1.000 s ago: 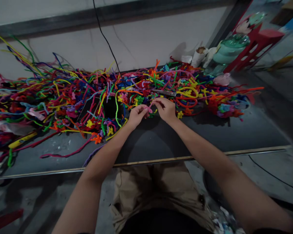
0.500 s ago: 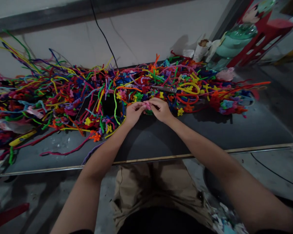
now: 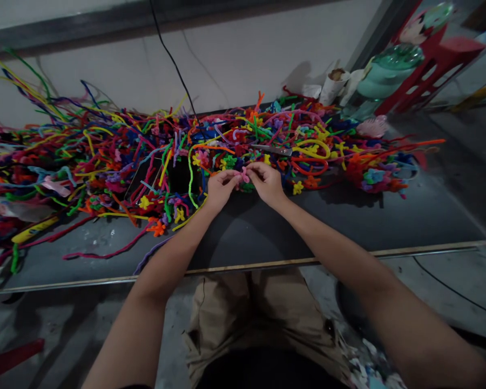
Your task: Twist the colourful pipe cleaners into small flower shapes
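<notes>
Between my two hands is a small pink pipe-cleaner flower, held above the front edge of the heap. The fingers of my left hand pinch it from the left. From the other side, my right hand grips it between thumb and forefinger. Just beyond them lie scissors with yellow and red handles, on top of the heap of coloured pipe cleaners. A small yellow flower rests to the right of my right hand.
A dark table carries the heap along the wall. Toward the right stand a green plastic bottle, a paper roll and a pink hair claw. A yellow marker lies at left. A black cable hangs down behind.
My fingers have shifted slightly on the pink flower, and more of its loops show between them. The hands stay in about the same place; the view has moved a little.
</notes>
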`<state>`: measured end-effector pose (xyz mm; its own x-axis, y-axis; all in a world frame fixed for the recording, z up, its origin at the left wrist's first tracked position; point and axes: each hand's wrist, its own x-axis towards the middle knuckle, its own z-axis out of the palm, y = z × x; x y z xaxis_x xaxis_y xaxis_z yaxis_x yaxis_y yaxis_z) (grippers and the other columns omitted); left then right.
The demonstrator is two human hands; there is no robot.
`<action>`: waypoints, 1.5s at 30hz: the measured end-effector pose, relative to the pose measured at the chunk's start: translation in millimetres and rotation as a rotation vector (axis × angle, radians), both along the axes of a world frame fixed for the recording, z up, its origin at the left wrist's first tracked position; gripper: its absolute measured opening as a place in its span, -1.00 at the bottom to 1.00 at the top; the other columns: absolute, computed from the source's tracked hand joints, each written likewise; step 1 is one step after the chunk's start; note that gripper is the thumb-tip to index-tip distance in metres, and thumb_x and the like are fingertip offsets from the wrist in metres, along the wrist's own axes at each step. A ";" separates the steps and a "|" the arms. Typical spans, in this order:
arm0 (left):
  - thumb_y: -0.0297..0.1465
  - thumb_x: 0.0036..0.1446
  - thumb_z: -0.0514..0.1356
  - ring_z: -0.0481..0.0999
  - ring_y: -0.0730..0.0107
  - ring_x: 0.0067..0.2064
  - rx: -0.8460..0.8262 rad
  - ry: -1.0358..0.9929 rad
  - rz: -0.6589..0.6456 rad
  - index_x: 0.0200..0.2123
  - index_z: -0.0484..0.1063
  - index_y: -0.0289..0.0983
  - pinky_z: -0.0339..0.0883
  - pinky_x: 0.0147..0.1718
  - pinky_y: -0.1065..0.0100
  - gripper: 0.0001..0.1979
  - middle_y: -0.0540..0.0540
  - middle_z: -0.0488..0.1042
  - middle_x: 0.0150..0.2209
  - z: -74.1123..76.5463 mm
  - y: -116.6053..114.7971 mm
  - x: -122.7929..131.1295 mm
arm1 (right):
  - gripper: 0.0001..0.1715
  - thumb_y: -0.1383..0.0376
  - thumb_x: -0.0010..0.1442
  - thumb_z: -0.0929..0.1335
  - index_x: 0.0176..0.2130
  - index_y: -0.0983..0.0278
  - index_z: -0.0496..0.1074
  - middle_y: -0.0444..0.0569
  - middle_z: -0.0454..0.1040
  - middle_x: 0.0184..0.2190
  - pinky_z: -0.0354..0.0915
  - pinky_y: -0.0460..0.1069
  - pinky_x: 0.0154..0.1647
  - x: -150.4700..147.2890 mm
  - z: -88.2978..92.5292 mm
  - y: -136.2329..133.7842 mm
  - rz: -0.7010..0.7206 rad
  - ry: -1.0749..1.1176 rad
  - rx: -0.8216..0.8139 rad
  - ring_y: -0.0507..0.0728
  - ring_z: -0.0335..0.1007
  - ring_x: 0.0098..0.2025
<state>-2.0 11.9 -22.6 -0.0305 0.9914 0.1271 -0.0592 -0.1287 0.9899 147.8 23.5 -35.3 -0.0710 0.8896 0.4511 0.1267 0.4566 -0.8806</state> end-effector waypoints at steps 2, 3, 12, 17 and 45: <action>-0.34 -0.03 0.40 0.40 0.56 -0.58 0.010 0.015 -0.010 -0.45 0.55 -0.27 0.32 -0.53 0.47 -0.86 0.01 0.53 -0.54 0.1 -0.2 -0.2 | -0.53 -0.11 0.22 0.33 -0.26 0.23 0.48 -0.04 0.57 -0.34 0.42 0.03 -0.22 -1.4 -1.7 1.6 0.027 0.019 -0.024 0.10 0.50 -0.29; -0.34 -0.03 0.40 0.40 0.56 -0.58 0.013 0.025 -0.014 -0.45 0.55 -0.27 0.32 -0.52 0.47 -0.87 0.02 0.53 -0.54 0.1 -0.3 -0.4 | -0.52 -0.12 0.20 0.33 -0.28 0.23 0.49 -0.05 0.56 -0.38 0.42 0.03 -0.24 -1.9 -2.3 2.4 0.041 0.027 -0.040 0.09 0.49 -0.33; -0.36 -0.01 0.38 0.38 0.56 -0.59 0.040 0.054 0.091 -0.44 0.56 -0.26 0.31 -0.51 0.47 -0.90 0.04 0.51 -0.56 -4.2 1.0 -1.9 | -0.47 -0.16 0.14 0.37 -0.24 0.20 0.58 0.00 0.59 -0.25 0.44 0.07 -0.12 -0.6 -1.8 3.8 0.160 0.048 -0.028 0.14 0.51 -0.20; -0.29 -0.01 0.39 0.42 0.50 -0.53 0.064 0.106 0.071 -0.45 0.58 -0.26 0.32 -0.49 0.45 -0.85 0.01 0.52 -0.54 -2.9 0.2 -3.4 | -0.43 -0.19 0.04 0.42 -0.27 0.24 0.57 0.00 0.59 -0.32 0.46 0.08 -0.17 0.0 -9.6 11.2 0.146 0.043 -0.087 0.15 0.51 -0.27; -0.22 -0.18 0.43 0.26 0.61 -0.54 -0.154 0.063 -0.294 -0.50 0.55 -0.31 0.03 -0.55 0.49 -0.73 0.03 0.39 -0.60 6.2 13.3 -27.0 | -0.48 -0.10 0.02 0.45 -0.35 0.31 0.50 -0.04 0.54 -0.42 0.31 -0.06 -0.33 10.8 -3.2 13.9 0.393 0.007 -0.318 0.02 0.38 -0.41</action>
